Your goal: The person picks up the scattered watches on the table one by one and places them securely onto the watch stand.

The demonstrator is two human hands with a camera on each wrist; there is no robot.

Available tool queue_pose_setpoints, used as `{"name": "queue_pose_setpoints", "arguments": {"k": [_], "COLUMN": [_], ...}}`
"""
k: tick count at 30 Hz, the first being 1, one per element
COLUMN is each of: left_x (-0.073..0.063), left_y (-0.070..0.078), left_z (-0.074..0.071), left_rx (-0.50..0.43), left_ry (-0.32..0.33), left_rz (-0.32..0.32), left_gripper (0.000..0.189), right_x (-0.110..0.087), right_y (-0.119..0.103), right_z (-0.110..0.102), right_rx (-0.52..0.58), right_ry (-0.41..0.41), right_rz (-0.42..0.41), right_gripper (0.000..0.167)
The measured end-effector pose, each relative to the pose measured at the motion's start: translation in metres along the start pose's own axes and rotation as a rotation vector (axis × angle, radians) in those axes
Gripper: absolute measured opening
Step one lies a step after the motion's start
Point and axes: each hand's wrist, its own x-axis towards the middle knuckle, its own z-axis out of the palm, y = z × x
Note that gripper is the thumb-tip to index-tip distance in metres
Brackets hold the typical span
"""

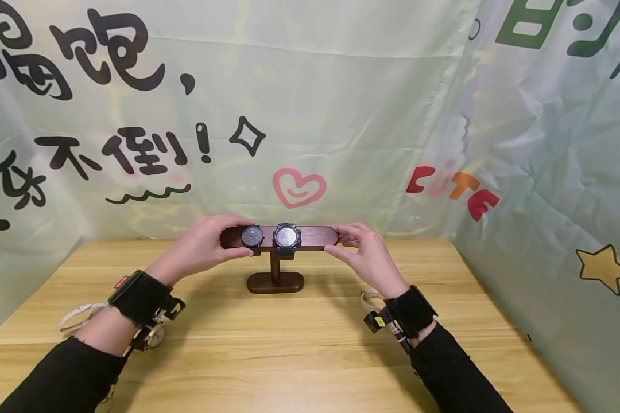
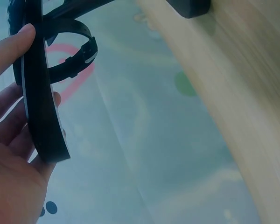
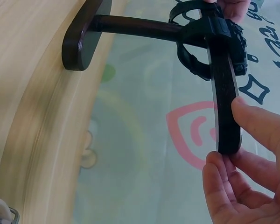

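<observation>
A dark brown wooden watch stand (image 1: pixel 317 236) stands upright toward the back of the table, its rounded base (image 1: pixel 284 282) under a short post. Two watches are strapped round its crossbar: a dark round-faced watch (image 1: pixel 252 236) on the left and a chunky black sports watch (image 1: pixel 286 236) near the middle. My left hand (image 1: pixel 201 244) grips the bar's left end, thumb at the front beside the round-faced watch. With thumb and fingers my right hand (image 1: pixel 369 255) pinches the right end. From the right wrist view, the black strap (image 3: pixel 193 65) loops behind the bar.
On the wooden table (image 1: pixel 268 355), a watch with a pale strap (image 1: pixel 80 315) lies partly hidden by my left forearm. Another light strap (image 1: pixel 372 295) shows beside my right wrist. A printed cloth (image 1: pixel 367 115) hangs behind the table and along its right side.
</observation>
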Motion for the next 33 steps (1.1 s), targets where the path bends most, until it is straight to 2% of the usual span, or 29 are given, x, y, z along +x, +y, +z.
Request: {"name": "queue_pose_setpoints", "arguments": {"k": [13,33], "left_x": [0.0081,0.0087], "left_y": [0.0100,0.0080], "left_z": [0.0079,0.0100], "left_rx": [-0.006,0.002], "left_ry": [0.003,0.006], "left_rz": [0.046,0.067], "left_gripper": [0.057,0.056], "right_x": [-0.0013,-0.0002], "right_y": [-0.0011,-0.0019], "right_z": [-0.0005,-0.0014], "right_rx": [0.006,-0.002], "right_ry": [-0.014,-0.009], "right_rz": [0.011,0.004], "right_gripper": [0.052,0.053]}}
